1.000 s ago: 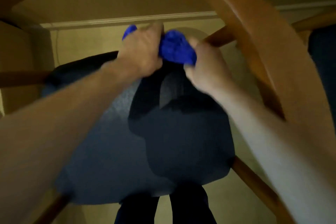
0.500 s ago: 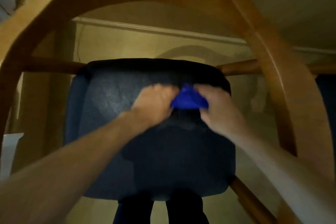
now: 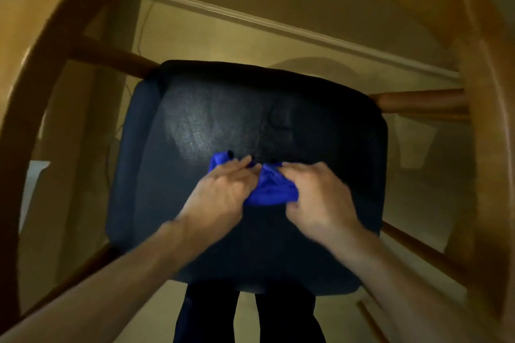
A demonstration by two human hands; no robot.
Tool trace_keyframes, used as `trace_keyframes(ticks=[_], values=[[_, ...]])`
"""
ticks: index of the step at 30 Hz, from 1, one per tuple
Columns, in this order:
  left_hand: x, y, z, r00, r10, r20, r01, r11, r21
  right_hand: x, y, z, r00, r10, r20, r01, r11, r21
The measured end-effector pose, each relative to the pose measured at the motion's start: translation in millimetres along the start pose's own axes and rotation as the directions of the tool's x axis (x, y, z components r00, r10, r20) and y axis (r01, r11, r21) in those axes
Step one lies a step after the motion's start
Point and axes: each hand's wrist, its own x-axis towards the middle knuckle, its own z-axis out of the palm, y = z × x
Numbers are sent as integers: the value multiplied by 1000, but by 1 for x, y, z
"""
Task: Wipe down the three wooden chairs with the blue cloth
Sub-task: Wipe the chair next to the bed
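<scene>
Legs: the person's dark trouser legs (image 3: 248, 315) at the bottom edge, just under the seat's near rim.

Forearms: both reach forward over the seat and converge near its middle.

Left hand (image 3: 223, 192): knuckles up, fingers laid forward over the cloth's left part; fingertips (image 3: 245, 161) press down on it. Whether the thumb pinches underneath cannot be told.

Right hand (image 3: 320, 195): fingers curled, gripping the cloth's right edge. Slight motion blur.

Cloth (image 3: 270, 189): blue, bunched, lying on the seat between the two hands and touching both. One corner pokes out past the left fingertips, on the far side.

Key relation: the bunch runs left to right, from under the left fingers to the right hand's grip. Both hands are about equally near. Most of the uncovered seat lies beyond the fingertips, so a stroke away from the body looks the natural next one.

Seat (image 3: 223, 108): dark padded cushion, faint sheen on the far-left part.

Chair frame (image 3: 36, 69): curved wooden back arches around the view; rungs join at left and right of the seat.

Floor: pale, beyond the seat, with a skirting board (image 3: 278, 25) at the wall.

Progress: judged mid-wipe on this chair; other chairs not visible.
</scene>
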Motion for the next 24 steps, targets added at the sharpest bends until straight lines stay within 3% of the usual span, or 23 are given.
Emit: trace_keyframes(ticks=[2,3,7,9,12,13,15,17,19,22,24], values=[[24,-22,-23,998,-15,-58,25,985,172,31,-13,-30,999,18,49,-18,1000,3],[41,-35,-37,991,-59,-121,83,975,206,52,-19,-46,1000,-1,8,1,1000,20],[98,-88,-81,886,-314,-341,367,925,100,148,-48,-72,968,-120,-222,140,987,77],[95,-94,-77,859,-363,-362,392,920,8,162,-60,-47,937,-177,-301,211,974,84],[30,-72,-36,857,-385,-342,377,922,-92,113,-64,8,888,-180,-423,232,970,75],[1,-61,-22,858,-413,-307,390,911,-135,86,-63,23,911,-191,-365,228,972,60],[-52,-38,-4,884,-429,-184,404,901,-160,38,-64,37,959,-259,-117,262,965,6],[-78,-27,-2,919,-386,-85,369,915,-164,19,-64,35,952,-299,59,299,954,18],[-73,-33,-14,905,-408,-118,382,903,-195,35,-74,18,956,-288,58,289,957,-13],[-32,-64,-44,764,-546,-344,489,838,-244,90,-97,-10,916,-368,-161,377,926,27],[-8,-93,-64,660,-612,-436,554,788,-267,137,-113,-25,856,-467,-223,488,871,49]])
